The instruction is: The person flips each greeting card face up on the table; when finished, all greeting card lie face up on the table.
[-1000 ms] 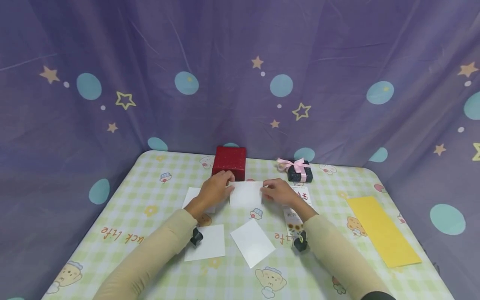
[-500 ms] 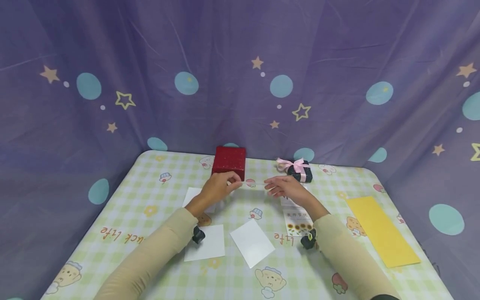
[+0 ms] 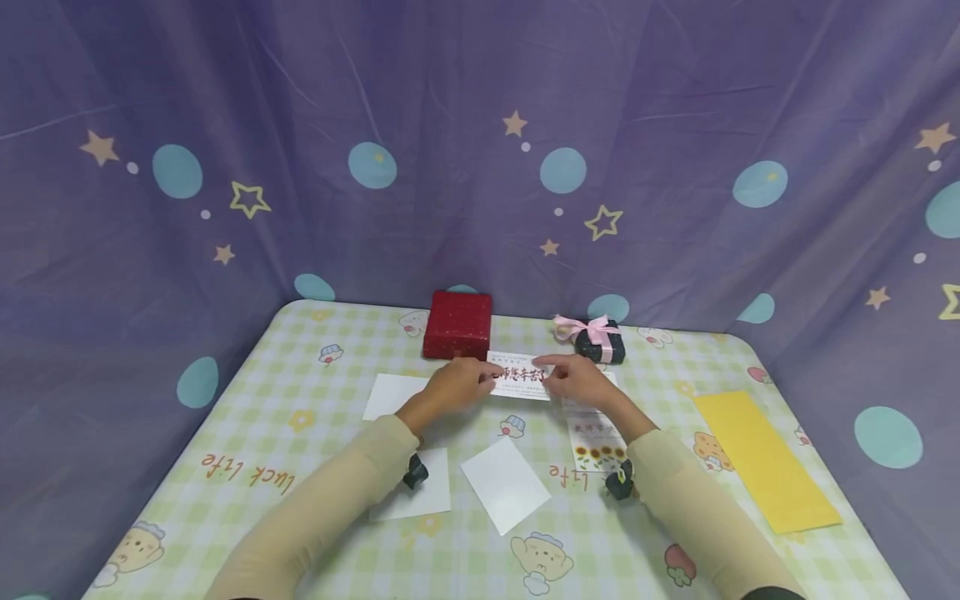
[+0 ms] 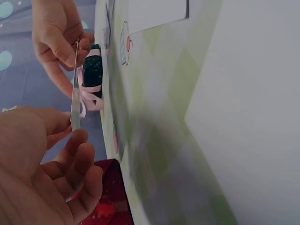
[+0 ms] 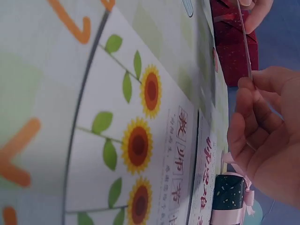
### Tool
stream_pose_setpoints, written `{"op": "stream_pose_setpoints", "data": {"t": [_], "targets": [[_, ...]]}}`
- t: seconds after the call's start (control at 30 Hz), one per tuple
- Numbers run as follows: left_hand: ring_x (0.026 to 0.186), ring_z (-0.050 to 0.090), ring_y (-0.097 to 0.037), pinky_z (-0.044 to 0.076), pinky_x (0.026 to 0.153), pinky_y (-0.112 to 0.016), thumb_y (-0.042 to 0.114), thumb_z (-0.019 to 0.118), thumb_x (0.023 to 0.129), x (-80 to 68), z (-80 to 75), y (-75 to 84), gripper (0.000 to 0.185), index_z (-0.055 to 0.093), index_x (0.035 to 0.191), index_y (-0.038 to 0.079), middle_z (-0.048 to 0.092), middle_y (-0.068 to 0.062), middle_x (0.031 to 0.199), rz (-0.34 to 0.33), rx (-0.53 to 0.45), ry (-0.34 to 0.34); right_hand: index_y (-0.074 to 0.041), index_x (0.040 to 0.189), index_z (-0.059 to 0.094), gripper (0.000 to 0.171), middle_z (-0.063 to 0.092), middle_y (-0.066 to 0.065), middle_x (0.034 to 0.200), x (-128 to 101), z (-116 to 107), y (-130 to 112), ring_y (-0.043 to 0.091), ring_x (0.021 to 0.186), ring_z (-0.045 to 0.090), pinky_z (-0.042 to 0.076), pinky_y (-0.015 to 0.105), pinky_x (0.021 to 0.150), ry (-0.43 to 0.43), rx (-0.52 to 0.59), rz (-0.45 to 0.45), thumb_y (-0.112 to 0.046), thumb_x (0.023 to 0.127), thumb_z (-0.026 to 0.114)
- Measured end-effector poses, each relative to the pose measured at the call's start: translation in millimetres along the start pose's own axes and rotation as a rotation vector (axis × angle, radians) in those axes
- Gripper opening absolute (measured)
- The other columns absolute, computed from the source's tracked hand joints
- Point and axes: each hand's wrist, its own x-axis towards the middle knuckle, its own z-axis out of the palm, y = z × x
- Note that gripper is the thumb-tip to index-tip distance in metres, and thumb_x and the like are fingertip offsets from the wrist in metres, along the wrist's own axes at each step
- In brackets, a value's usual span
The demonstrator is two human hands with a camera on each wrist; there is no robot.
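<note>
Both hands hold one small card [image 3: 517,375] just above the table, its face with red characters turned toward me. My left hand [image 3: 483,382] pinches its left end and my right hand [image 3: 547,375] pinches its right end. In the left wrist view the card [image 4: 75,89] appears edge-on between my left hand [image 4: 70,136] and my right hand [image 4: 70,49]. The right wrist view also shows the card's thin edge [image 5: 244,40], pinched by my right hand [image 5: 246,98]. A sunflower card [image 3: 596,437] lies flat under my right forearm.
A red box [image 3: 457,325] and a dark box with a pink ribbon [image 3: 600,342] stand at the back. Three white cards [image 3: 393,393] [image 3: 429,492] [image 3: 504,485] lie on the checked tablecloth [image 3: 300,433]. A yellow sheet [image 3: 765,462] lies at the right. A purple curtain surrounds the table.
The card showed its blank white side, was turned edge-on, and now shows its printed side. Both hands kept hold of its ends and drew closer together.
</note>
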Motion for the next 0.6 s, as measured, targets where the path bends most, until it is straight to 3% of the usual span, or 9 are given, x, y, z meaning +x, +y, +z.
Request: {"op": "stream_pose_setpoints", "data": {"t": [0.07,0.17,0.3,0.6], "targets": [[0.07,0.052,-0.013,0.041,0.061,-0.025,0.018,0.062,0.098,2.2,3.8,1.4,0.036,0.07,0.132,0.025,0.062,0.0,0.072,0.008,0.02,-0.013,-0.01,0.135,0.066,0.041,0.07,0.003,0.076,0.2,-0.5,0.5,0.011,0.063,0.056,0.046,0.027,0.059,-0.01,-0.033,0.005,-0.011,0.094,0.067],[0.084,0.064,-0.015,0.049,0.068,-0.03,0.017,0.062,0.098,4.3,7.7,4.7,0.036,0.071,0.132,0.025,0.077,-0.002,0.097,0.027,0.04,-0.017,-0.012,0.134,0.067,0.04,0.069,0.001,0.076,0.8,-1.0,2.7,0.011,0.061,0.054,0.045,0.027,0.057,-0.023,-0.066,0.029,-0.013,0.094,0.067],[0.104,0.071,-0.02,0.056,0.08,-0.038,0.015,0.061,0.098,6.4,10.8,9.3,0.036,0.071,0.131,0.024,0.073,0.0,0.128,0.034,0.044,-0.033,-0.012,0.134,0.067,0.04,0.069,0.0,0.077,1.3,-1.5,6.5,0.01,0.059,0.053,0.044,0.027,0.056,-0.033,-0.104,0.043,-0.014,0.095,0.067],[0.11,0.069,-0.024,0.057,0.082,-0.043,0.018,0.06,0.099,10.0,18.7,10.2,0.036,0.07,0.132,0.026,0.071,-0.001,0.132,0.001,0.081,-0.068,-0.011,0.131,0.069,0.038,0.07,0.001,0.08,2.9,-0.2,9.5,0.01,0.063,0.056,0.047,0.027,0.06,-0.046,-0.157,0.061,-0.014,0.093,0.068]]}}
